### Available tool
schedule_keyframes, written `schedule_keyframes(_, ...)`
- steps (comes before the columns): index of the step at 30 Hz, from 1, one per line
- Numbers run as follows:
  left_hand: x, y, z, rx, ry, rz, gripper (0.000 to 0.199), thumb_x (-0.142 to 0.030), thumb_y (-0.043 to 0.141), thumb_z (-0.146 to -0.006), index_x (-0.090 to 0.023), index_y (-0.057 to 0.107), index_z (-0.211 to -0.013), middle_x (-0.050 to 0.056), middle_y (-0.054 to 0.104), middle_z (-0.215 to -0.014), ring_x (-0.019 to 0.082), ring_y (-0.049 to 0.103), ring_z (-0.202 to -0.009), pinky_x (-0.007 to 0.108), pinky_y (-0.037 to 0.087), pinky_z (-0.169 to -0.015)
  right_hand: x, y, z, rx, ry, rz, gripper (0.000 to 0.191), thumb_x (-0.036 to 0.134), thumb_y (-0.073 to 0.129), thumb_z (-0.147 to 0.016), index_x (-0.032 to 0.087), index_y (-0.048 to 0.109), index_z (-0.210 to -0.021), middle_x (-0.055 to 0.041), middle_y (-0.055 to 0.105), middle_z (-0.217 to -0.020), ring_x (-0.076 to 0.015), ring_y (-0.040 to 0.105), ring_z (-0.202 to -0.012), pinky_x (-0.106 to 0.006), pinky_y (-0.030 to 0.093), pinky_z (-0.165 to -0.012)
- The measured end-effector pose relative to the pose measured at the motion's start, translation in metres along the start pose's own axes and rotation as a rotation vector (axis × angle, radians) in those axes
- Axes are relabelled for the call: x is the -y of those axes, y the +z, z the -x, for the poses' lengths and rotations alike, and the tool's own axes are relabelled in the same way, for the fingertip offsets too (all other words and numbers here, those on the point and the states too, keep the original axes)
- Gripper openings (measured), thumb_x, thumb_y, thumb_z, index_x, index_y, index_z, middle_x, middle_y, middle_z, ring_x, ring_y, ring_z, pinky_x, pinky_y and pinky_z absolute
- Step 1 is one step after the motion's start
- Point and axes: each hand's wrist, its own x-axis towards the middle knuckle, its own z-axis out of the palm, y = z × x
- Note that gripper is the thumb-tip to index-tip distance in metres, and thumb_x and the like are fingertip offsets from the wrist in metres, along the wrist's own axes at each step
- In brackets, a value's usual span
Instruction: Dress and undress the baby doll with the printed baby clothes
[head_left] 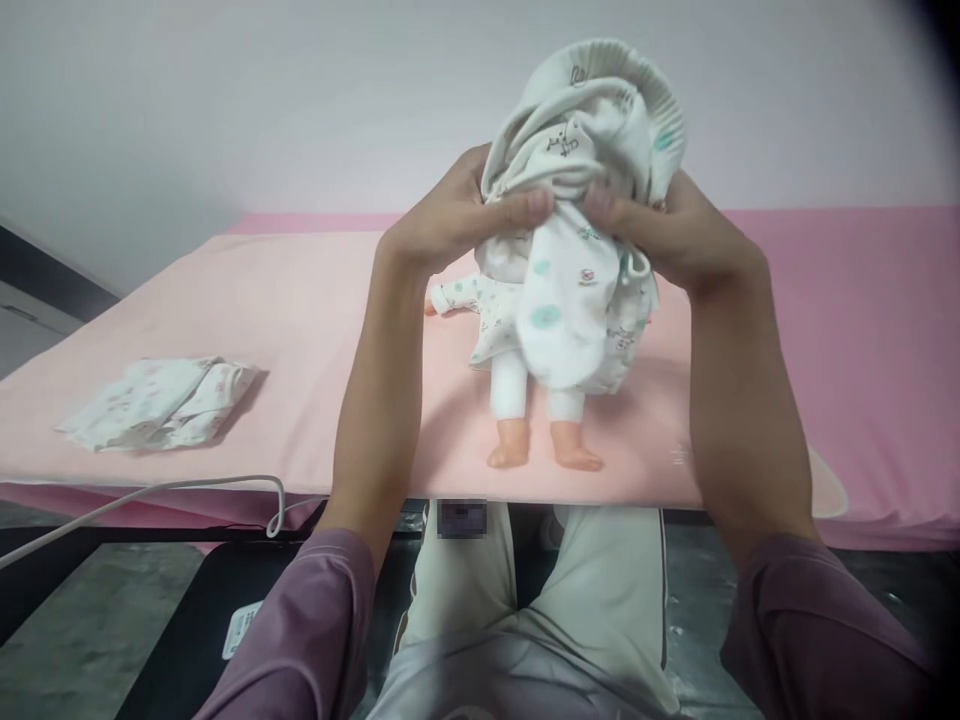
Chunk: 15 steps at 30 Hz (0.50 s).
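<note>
In the head view, white printed baby pants (574,320) with a ribbed waistband and a small cord hang bunched up above the bed. My left hand (480,205) grips their left side, its thumb across the front and its other fingers hidden behind or inside the cloth. On the opposite side my right hand (660,225) holds them the same way, the two thumbs nearly meeting. Behind and below the pants lies a baby doll (510,390) on its back, in a printed white top and white leggings with bare feet. The cloth hides its head and much of its body.
A folded white printed garment (161,400) lies on the pale pink sheet (315,300) at the left. A white cable (187,482) runs along the bed's front edge. The wall (375,110) stands behind the bed. My legs (465,590) are beneath the edge.
</note>
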Motion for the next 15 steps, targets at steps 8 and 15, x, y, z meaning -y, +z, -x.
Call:
schedule_keyframes(8, 0.008, 0.01, -0.005, 0.092, 0.092, 0.159, 0.058, -0.071, 0.085, -0.09, -0.018, 0.077, -0.112, 0.005, 0.07, -0.098, 0.027, 0.078, -0.103, 0.037, 0.06, -0.084, 0.002, 0.008, 0.0, -0.166, -0.13, -0.106, 0.05, 0.064, 0.086, -0.099, 0.028, 0.077, -0.133, -0.0042, 0.081, -0.139, -0.035, 0.067, -0.149, -0.047, 0.064, -0.117)
schedule_keyframes(15, 0.002, 0.011, -0.004, -0.064, 0.081, 0.058, 0.047, -0.064, 0.07, -0.103, -0.023, 0.075, -0.126, 0.006, 0.072, -0.117, 0.031, 0.067, -0.138, 0.037, 0.058, -0.103, -0.008, -0.015, 0.004, 0.304, 0.084, -0.028, 0.065, 0.068, 0.091, -0.092, 0.016, 0.076, -0.126, -0.0035, 0.082, -0.126, -0.0318, 0.076, -0.132, -0.044, 0.066, -0.109)
